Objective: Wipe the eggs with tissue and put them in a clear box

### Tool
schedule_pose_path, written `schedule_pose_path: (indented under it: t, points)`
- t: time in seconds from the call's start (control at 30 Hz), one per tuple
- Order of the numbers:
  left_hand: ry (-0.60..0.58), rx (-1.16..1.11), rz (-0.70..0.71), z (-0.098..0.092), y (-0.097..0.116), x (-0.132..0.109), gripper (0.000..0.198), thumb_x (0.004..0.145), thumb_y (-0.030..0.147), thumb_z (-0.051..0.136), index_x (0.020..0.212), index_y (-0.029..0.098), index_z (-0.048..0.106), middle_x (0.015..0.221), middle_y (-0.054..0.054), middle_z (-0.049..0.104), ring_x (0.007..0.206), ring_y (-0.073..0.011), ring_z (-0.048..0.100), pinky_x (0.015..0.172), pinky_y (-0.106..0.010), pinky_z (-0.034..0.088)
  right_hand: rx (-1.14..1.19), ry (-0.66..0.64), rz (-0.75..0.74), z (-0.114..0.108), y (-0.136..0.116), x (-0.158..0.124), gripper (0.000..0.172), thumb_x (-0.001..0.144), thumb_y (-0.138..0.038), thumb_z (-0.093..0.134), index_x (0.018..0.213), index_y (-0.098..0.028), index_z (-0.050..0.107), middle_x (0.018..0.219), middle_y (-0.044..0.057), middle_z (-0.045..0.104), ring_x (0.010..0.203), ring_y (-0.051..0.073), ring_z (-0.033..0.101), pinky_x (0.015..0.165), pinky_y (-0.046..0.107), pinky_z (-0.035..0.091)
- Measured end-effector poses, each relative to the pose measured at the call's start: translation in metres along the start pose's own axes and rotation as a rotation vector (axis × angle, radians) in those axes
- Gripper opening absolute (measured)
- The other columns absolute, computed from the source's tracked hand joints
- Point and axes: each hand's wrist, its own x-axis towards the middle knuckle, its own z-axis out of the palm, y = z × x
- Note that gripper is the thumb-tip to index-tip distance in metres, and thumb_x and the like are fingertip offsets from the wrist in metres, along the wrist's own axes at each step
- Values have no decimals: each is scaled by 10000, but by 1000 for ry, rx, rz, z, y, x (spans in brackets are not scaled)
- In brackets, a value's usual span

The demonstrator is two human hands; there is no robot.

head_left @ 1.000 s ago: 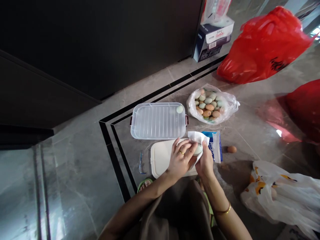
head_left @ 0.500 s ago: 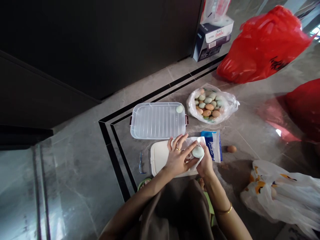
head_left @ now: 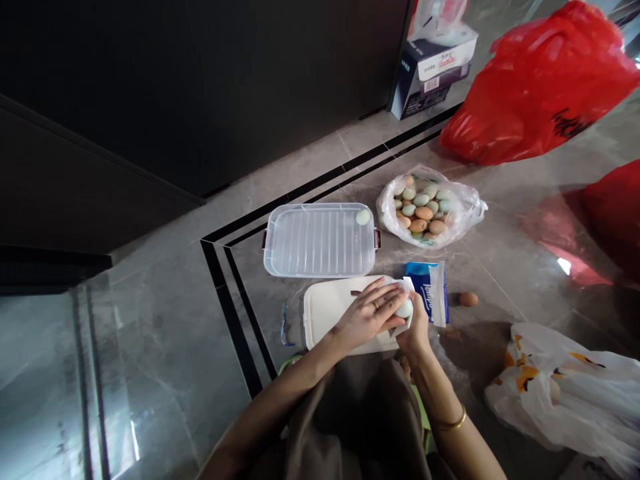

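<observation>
A pale green egg (head_left: 404, 308) rests in a white tissue (head_left: 408, 285) between my hands, above a white lid (head_left: 325, 307). My left hand (head_left: 373, 310), with a ring on one finger, has its fingers together and curved over the egg. Wrapped round the tissue and the egg from the other side is my right hand (head_left: 416, 323); its fingertips are partly hidden. Beyond the lid stands a clear plastic box (head_left: 317, 243) with a single pale egg (head_left: 363, 217) in its far right corner.
A plastic bag (head_left: 463, 210) of green and brown eggs stands right of the box. Nearer lie a blue tissue pack (head_left: 425, 290) and a brown egg (head_left: 469, 299). A red bag (head_left: 535, 87), a white bag (head_left: 565, 387) and a carton (head_left: 435, 70) stand farther out.
My left fingers, spread beside the egg before, have come together and now cover part of it. The view has shifted slightly. The egg stays in the tissue.
</observation>
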Motion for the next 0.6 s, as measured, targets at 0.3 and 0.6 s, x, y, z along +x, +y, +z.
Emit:
schedule_pose_path:
  t: [0.3, 0.6]
  points:
    - [70, -112, -13, -7, 1, -4, 321, 883, 380, 626, 1174, 244, 645, 1159, -35, 698, 1167, -235, 605, 1134, -504, 373, 278, -171, 516, 10, -9, -10, 337, 691, -465, 629, 865, -186, 701, 918, 57, 737, 912, 207, 686, 782, 324, 578]
    - [-89, -148, -74, -18, -10, -1, 452, 883, 431, 614, 1299, 259, 571, 1230, -38, 672, 1265, -208, 522, 1149, -473, 337, 133, -153, 366, 18, -18, -11, 254, 692, -420, 606, 779, -195, 687, 762, 47, 730, 795, 227, 694, 677, 325, 574]
